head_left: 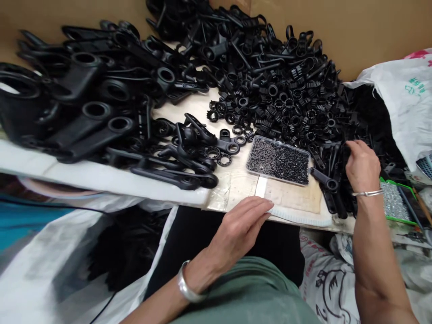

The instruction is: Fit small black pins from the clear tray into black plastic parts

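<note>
Right of the clear plastic box, the right hand bends its fingers by black ring-ended brackets, grip hidden; the left hand lies in front, fingers together; toothed rings heaped behind suggest much remains, finished pieces indistinguishable

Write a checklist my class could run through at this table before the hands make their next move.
1. Left hand at the table's front edge: ok.
2. Right hand gripping a part: cannot tell; its underside is hidden, beside black plastic parts.
3. Clear plastic box stocked with small dark pieces: ok.
4. Black rings separate from long-armed parts: not ok; some mingle left of the box.
5. Green tray stocked with silvery pieces: ok.
</note>
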The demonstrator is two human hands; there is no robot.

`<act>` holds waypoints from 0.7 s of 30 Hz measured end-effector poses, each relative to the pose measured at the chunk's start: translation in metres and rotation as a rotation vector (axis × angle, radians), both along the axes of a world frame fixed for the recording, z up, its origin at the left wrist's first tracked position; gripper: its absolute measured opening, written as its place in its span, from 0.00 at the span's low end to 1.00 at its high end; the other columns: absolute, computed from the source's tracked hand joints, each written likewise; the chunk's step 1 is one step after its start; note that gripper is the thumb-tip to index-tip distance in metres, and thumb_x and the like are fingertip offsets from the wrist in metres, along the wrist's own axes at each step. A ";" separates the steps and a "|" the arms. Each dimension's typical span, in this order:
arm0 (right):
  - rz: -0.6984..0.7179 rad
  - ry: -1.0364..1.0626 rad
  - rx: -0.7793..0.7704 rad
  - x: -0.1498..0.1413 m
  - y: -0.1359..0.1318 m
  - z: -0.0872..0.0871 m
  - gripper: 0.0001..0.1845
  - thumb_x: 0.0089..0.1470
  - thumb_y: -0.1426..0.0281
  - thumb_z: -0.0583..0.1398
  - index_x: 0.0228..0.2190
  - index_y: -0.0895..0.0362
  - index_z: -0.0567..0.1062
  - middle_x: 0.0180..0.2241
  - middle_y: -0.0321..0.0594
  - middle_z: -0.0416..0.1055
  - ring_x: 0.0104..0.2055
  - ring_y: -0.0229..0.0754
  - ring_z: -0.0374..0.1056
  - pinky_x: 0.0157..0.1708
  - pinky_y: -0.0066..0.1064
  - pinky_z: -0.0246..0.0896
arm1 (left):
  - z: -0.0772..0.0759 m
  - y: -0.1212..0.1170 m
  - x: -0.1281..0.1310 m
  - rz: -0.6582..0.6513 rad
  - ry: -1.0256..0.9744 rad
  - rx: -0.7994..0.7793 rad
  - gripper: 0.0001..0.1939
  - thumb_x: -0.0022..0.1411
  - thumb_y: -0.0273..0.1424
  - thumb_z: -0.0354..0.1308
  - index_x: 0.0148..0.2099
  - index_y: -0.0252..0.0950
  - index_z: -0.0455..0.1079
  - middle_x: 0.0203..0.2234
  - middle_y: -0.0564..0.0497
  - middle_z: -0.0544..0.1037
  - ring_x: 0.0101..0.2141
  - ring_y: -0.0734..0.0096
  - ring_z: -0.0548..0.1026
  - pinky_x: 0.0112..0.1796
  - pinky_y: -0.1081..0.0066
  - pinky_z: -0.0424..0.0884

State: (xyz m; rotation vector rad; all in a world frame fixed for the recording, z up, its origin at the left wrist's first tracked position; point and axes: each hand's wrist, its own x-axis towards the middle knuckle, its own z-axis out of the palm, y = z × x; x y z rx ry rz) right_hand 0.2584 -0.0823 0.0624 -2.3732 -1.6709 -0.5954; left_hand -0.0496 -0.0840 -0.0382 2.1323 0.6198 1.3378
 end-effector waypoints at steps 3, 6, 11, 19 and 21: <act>-0.063 -0.041 -0.018 0.003 0.000 -0.004 0.24 0.61 0.71 0.47 0.50 0.55 0.78 0.52 0.50 0.73 0.49 0.55 0.68 0.42 0.45 0.66 | 0.000 0.002 -0.004 0.021 -0.016 0.026 0.10 0.65 0.20 0.57 0.46 0.36 0.74 0.36 0.48 0.82 0.37 0.68 0.82 0.42 0.68 0.82; -0.018 0.052 0.163 -0.005 -0.006 -0.003 0.21 0.61 0.70 0.49 0.46 0.56 0.79 0.53 0.50 0.73 0.50 0.54 0.68 0.46 0.46 0.66 | 0.001 0.002 -0.004 -0.005 -0.050 -0.016 0.09 0.64 0.21 0.59 0.46 0.36 0.74 0.36 0.48 0.82 0.38 0.67 0.82 0.42 0.67 0.82; 0.157 0.843 0.711 -0.083 -0.003 -0.009 0.16 0.59 0.64 0.56 0.44 0.56 0.77 0.42 0.45 0.77 0.33 0.41 0.71 0.30 0.36 0.70 | 0.013 -0.009 0.030 -0.318 -0.178 -0.526 0.26 0.60 0.27 0.67 0.59 0.35 0.66 0.47 0.40 0.81 0.45 0.63 0.81 0.45 0.65 0.80; 0.294 0.858 1.102 -0.148 0.005 -0.025 0.13 0.56 0.69 0.56 0.40 0.52 0.78 0.40 0.43 0.75 0.36 0.49 0.73 0.27 0.43 0.72 | 0.026 -0.018 0.078 -0.676 -0.224 -1.035 0.31 0.54 0.40 0.72 0.57 0.35 0.69 0.47 0.45 0.79 0.49 0.58 0.78 0.46 0.61 0.79; 0.286 0.817 1.029 -0.139 0.004 -0.026 0.17 0.59 0.69 0.53 0.47 0.50 0.75 0.46 0.44 0.73 0.41 0.52 0.73 0.34 0.49 0.73 | 0.021 -0.026 0.077 -0.734 -0.260 -1.060 0.31 0.51 0.44 0.72 0.53 0.34 0.71 0.44 0.46 0.78 0.49 0.57 0.77 0.50 0.58 0.77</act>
